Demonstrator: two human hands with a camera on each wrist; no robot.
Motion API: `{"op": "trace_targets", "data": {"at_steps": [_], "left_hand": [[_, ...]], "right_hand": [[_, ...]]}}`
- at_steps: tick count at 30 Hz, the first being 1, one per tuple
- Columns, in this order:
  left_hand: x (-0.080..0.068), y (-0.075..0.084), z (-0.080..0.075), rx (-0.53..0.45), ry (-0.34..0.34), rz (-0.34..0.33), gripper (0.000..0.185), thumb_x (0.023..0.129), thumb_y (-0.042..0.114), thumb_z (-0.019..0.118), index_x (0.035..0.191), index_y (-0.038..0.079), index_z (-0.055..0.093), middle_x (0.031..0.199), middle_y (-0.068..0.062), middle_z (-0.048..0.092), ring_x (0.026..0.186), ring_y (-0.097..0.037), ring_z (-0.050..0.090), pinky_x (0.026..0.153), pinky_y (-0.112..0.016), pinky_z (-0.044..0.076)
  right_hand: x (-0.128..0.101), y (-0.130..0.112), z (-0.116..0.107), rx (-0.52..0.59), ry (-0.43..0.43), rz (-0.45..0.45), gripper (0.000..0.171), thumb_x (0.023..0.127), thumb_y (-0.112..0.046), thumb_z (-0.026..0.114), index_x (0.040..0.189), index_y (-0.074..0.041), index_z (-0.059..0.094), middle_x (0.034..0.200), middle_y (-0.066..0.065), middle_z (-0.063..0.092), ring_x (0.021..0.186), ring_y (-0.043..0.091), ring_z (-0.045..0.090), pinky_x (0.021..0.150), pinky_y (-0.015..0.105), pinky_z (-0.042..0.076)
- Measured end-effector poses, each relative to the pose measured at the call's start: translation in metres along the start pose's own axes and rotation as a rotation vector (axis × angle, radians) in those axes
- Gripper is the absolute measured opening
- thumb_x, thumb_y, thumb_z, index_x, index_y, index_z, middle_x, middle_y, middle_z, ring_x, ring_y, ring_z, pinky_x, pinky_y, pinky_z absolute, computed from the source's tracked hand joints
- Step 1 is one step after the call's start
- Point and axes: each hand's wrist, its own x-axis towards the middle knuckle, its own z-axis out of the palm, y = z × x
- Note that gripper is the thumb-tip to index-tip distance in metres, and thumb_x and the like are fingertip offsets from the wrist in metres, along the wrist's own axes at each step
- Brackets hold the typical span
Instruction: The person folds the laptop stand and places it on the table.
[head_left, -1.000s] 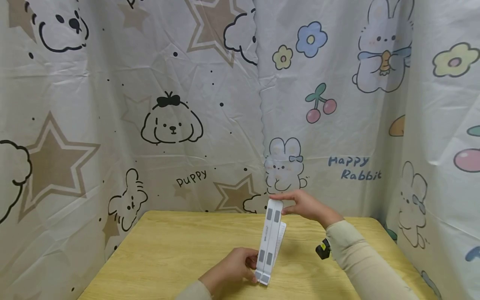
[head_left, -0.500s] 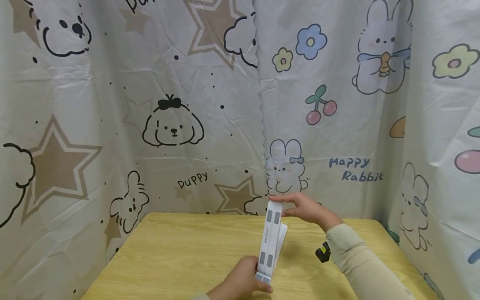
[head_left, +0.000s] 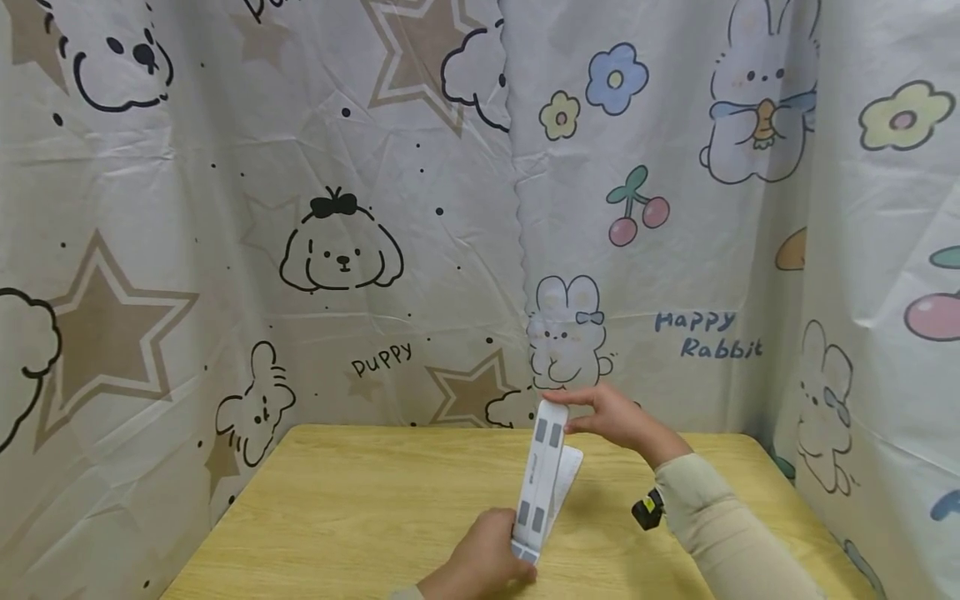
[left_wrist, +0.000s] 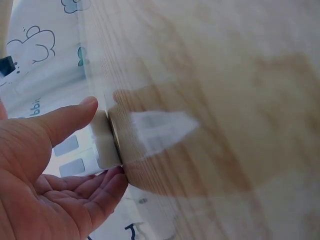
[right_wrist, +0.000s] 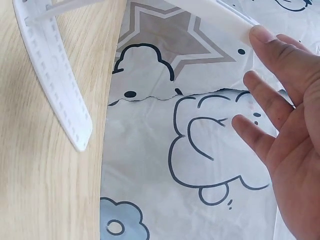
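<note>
A white folding stand with grey pads stands nearly upright on the wooden table, its rear leg a little apart from the front panel. My left hand pinches the stand's lower end between thumb and fingers, where it meets the tabletop. My right hand holds the top end from the right, fingers over the tip and thumb against its side. In the right wrist view the index fingertip touches the panel's end, and the toothed rear leg slants down to the table.
Cartoon-printed cloth with puppies, stars and rabbits hangs closely round the table at the back and both sides. A small black and yellow device sits at my right wrist, against the cream sleeve.
My left hand has slid from the left side of the stand's foot to just in front of it. The rear leg has swung slightly outward; the right hand stays at the top.
</note>
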Motion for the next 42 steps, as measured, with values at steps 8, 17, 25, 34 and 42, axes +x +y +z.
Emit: {"op": "trace_targets", "data": {"at_steps": [8, 17, 25, 34, 42], "left_hand": [[0.005, -0.006, -0.009, -0.042, -0.057, 0.049, 0.044, 0.057, 0.0, 0.093, 0.095, 0.004, 0.07, 0.082, 0.002, 0.068, 0.07, -0.007, 0.058, 0.064, -0.024, 0.052], [0.014, -0.011, -0.021, -0.039, -0.158, 0.033, 0.052, 0.06, -0.003, 0.092, 0.108, 0.004, 0.073, 0.093, 0.001, 0.074, 0.079, -0.006, 0.063, 0.07, -0.022, 0.055], [0.02, -0.016, -0.024, 0.063, -0.207, 0.083, 0.059, 0.063, -0.002, 0.089, 0.119, 0.008, 0.073, 0.098, 0.006, 0.073, 0.082, -0.003, 0.06, 0.072, -0.021, 0.054], [0.021, -0.015, -0.027, 0.119, -0.255, 0.087, 0.065, 0.067, -0.002, 0.089, 0.128, 0.011, 0.07, 0.109, 0.008, 0.073, 0.095, -0.003, 0.064, 0.083, -0.021, 0.055], [0.018, -0.015, -0.024, 0.096, -0.245, 0.073, 0.066, 0.066, -0.002, 0.09, 0.127, 0.012, 0.07, 0.111, 0.005, 0.074, 0.096, -0.005, 0.065, 0.082, -0.024, 0.057]], "right_hand": [[-0.009, 0.0, -0.001, -0.008, 0.053, 0.017, 0.058, 0.084, -0.015, 0.084, 0.138, -0.028, 0.066, 0.142, 0.004, 0.063, 0.126, 0.031, 0.062, 0.103, 0.049, 0.053], [-0.018, -0.003, -0.005, -0.06, 0.082, 0.001, 0.057, 0.079, -0.02, 0.087, 0.133, -0.018, 0.069, 0.13, 0.007, 0.07, 0.092, 0.018, 0.068, 0.074, 0.025, 0.054], [-0.028, -0.006, -0.011, -0.086, 0.093, -0.001, 0.055, 0.079, -0.022, 0.087, 0.131, -0.019, 0.071, 0.127, 0.007, 0.072, 0.085, 0.009, 0.066, 0.066, 0.024, 0.052], [-0.044, 0.0, -0.013, -0.043, 0.092, -0.019, 0.052, 0.084, -0.031, 0.084, 0.132, -0.019, 0.071, 0.133, 0.003, 0.069, 0.113, 0.025, 0.07, 0.093, 0.039, 0.059], [-0.051, 0.002, -0.018, 0.044, 0.02, 0.017, 0.051, 0.087, -0.034, 0.081, 0.134, -0.021, 0.069, 0.135, 0.004, 0.068, 0.125, 0.035, 0.062, 0.103, 0.06, 0.05]]}}
